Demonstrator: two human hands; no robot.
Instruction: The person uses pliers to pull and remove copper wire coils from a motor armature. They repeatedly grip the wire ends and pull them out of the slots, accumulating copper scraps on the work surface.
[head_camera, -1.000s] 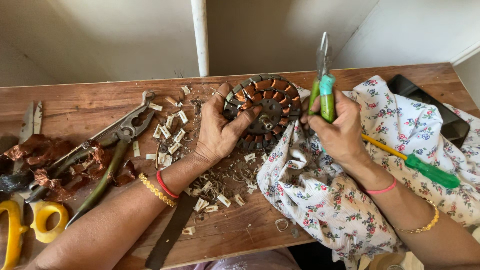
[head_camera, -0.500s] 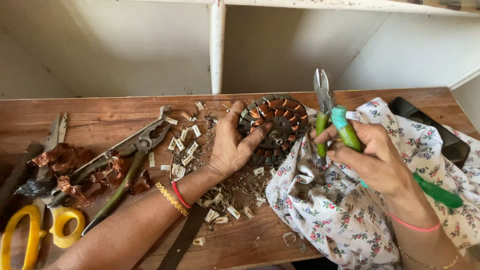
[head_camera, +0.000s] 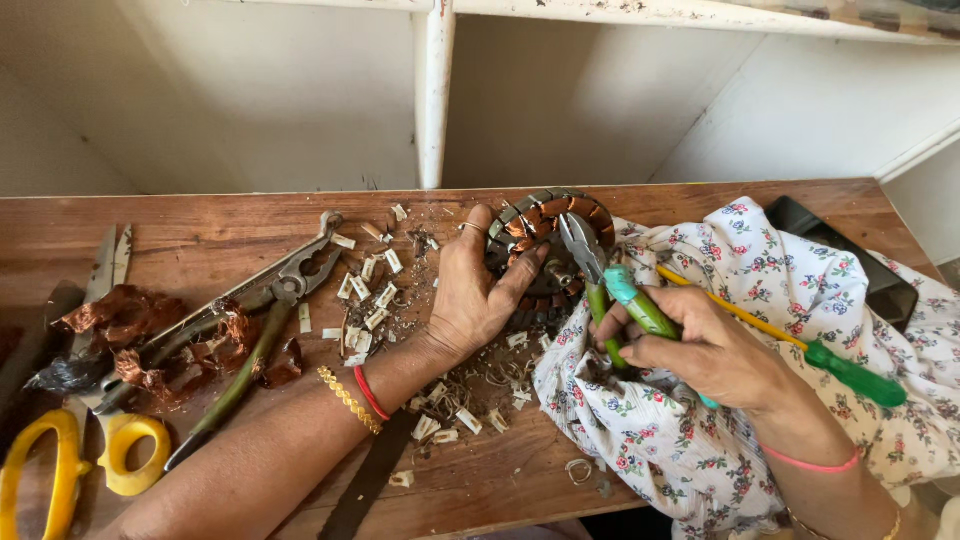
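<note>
A round motor stator (head_camera: 552, 228) with copper windings lies on the wooden table (head_camera: 220, 225). My left hand (head_camera: 478, 290) rests on its left side, palm down, thumb pressed against the core. My right hand (head_camera: 700, 350) grips green-handled pliers (head_camera: 600, 272), whose metal jaws point into the stator's middle. A floral cloth (head_camera: 760, 290) lies under my right hand and against the stator's right edge.
A green-and-yellow screwdriver (head_camera: 810, 350) lies on the cloth. Large pliers (head_camera: 262, 310), scrap copper wire (head_camera: 130, 335), yellow-handled scissors (head_camera: 70, 465) and a second pair of shears (head_camera: 105, 265) sit at left. White insulation scraps (head_camera: 370, 290) litter the middle. A dark flat object (head_camera: 850, 255) lies at the right.
My right hand has lowered the pliers from upright so the jaws now tip into the stator. The left hand stays on the stator. The camera view has shifted slightly.
</note>
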